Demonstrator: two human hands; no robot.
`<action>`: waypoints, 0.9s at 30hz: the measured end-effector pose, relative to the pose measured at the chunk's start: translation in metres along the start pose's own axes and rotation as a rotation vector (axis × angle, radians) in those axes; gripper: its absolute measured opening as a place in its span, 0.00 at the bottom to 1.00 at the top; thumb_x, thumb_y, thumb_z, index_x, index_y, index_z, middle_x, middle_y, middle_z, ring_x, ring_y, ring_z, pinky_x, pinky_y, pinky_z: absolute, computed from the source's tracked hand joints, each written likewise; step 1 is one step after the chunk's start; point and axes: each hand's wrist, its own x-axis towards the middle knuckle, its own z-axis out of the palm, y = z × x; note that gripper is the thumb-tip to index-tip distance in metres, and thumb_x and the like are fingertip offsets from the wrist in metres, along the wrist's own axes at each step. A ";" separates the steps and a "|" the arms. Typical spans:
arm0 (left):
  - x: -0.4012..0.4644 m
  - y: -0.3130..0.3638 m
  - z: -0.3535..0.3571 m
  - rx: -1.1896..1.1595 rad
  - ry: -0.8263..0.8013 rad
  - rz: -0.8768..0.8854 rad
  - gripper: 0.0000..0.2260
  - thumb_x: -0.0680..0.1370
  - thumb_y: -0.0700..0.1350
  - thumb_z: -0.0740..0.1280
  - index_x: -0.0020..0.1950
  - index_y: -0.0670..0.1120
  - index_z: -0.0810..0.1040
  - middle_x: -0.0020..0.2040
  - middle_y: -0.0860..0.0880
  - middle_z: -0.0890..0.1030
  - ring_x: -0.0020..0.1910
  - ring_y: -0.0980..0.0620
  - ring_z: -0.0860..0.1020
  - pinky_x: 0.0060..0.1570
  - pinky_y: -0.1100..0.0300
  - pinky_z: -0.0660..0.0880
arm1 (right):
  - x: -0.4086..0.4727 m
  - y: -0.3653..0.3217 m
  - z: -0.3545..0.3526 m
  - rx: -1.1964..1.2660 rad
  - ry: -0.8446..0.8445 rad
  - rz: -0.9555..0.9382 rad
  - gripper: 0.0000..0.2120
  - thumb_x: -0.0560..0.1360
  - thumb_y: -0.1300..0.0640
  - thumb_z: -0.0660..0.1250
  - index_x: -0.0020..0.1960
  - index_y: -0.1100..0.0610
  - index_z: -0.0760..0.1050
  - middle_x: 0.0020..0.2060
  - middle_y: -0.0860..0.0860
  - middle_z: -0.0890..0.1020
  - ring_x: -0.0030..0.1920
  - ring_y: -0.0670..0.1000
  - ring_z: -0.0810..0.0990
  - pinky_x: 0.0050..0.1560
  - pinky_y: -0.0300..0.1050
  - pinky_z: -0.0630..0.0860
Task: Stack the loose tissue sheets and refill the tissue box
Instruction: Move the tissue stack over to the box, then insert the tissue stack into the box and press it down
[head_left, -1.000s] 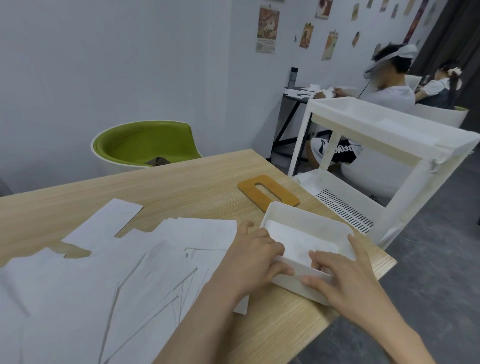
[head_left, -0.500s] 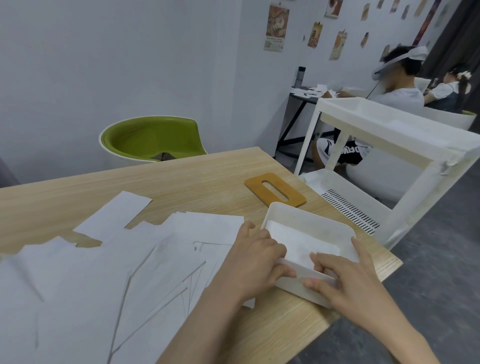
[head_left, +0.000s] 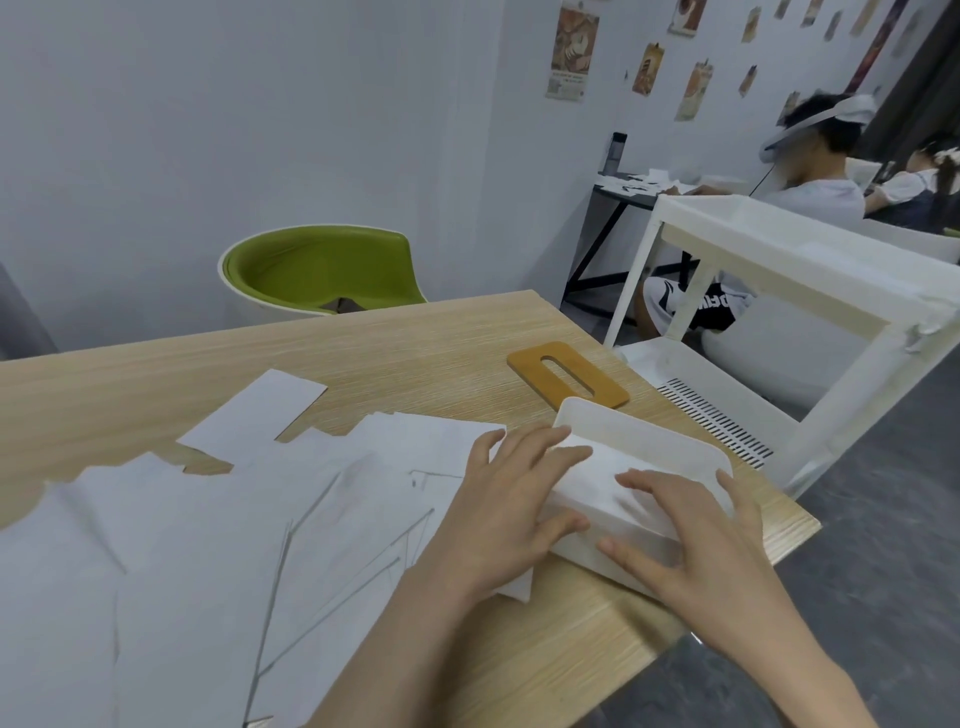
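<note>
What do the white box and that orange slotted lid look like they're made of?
White box: likely matte moulded plastic, given its smooth walls and rounded corners. Orange slotted lid: a thin, flat, rigid board, possibly wood or bamboo, though its even colour shows no grain, so plastic is possible.

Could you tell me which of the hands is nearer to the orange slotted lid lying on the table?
Left, narrowly. The left hand rests at the tissue box's left end, straight in front of the orange lid; the right hand lies on the box's near side, farther from it.

1 head view, looking forward and down, close over table
</note>
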 end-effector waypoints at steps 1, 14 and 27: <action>-0.002 -0.001 -0.002 -0.005 0.000 -0.010 0.27 0.74 0.62 0.58 0.71 0.54 0.69 0.73 0.53 0.67 0.73 0.57 0.59 0.70 0.57 0.45 | 0.000 -0.004 0.001 0.018 0.016 -0.013 0.28 0.68 0.28 0.56 0.61 0.41 0.71 0.54 0.28 0.70 0.62 0.30 0.64 0.72 0.39 0.39; -0.084 -0.043 -0.074 0.052 0.125 -0.318 0.29 0.73 0.67 0.53 0.72 0.60 0.67 0.75 0.59 0.64 0.71 0.66 0.58 0.74 0.55 0.48 | -0.005 -0.079 0.037 0.213 0.047 -0.151 0.18 0.72 0.41 0.61 0.61 0.42 0.71 0.60 0.39 0.72 0.64 0.44 0.67 0.60 0.49 0.64; -0.200 -0.071 -0.128 0.239 0.299 -0.579 0.26 0.74 0.63 0.55 0.68 0.55 0.74 0.71 0.57 0.70 0.67 0.65 0.64 0.71 0.53 0.51 | -0.003 -0.130 0.092 0.373 -0.225 -0.149 0.16 0.75 0.49 0.68 0.58 0.35 0.67 0.57 0.30 0.70 0.63 0.34 0.62 0.63 0.41 0.65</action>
